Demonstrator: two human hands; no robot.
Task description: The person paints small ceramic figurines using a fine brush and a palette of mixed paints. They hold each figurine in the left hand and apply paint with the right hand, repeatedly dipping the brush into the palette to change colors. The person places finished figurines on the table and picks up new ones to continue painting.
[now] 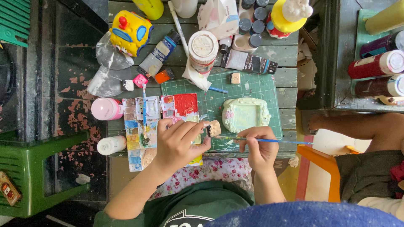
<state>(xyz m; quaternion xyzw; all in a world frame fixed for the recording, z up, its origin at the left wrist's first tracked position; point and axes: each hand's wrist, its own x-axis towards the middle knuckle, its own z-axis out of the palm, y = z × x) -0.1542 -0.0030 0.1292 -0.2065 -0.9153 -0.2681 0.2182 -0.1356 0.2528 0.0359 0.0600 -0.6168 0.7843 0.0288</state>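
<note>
Painting looks to be the step in hand, judged from the head view: the left hand (pixel 179 141) pinches a small cream-coloured plaster piece with a dark edge (pixel 213 128) between thumb and fingertips, holding it up just above the near edge of the green gridded cutting mat (pixel 256 86), while the right hand (pixel 259 147) is closed in a pencil grip around a thin blue-handled paintbrush (pixel 269 141) whose handle runs out to the right and whose tip points left toward the little piece. Just beyond the brush, on the mat, lies a pale mint and white plaster picture frame with a scalloped border (pixel 245 114), untouched by either hand. Left of the mat, partly under the left hand, sits a white plastic paint palette with many small wells and a large red patch (pixel 145 126), and beside it a round pink-lidded jar (pixel 105 108). Farther back on the dark green wooden plank table (pixel 286 52) stand a white-capped paint jar (pixel 203 48), a yellow toy-like figurine with blue and red details (pixel 130 29) and several dark-capped bottles (their contents cannot be told). The brush tip appears close to the held piece, though whether it touches is unclear; the next stroke would call for a steady pinch and a light, short pass of the bristles along the small face.
</note>
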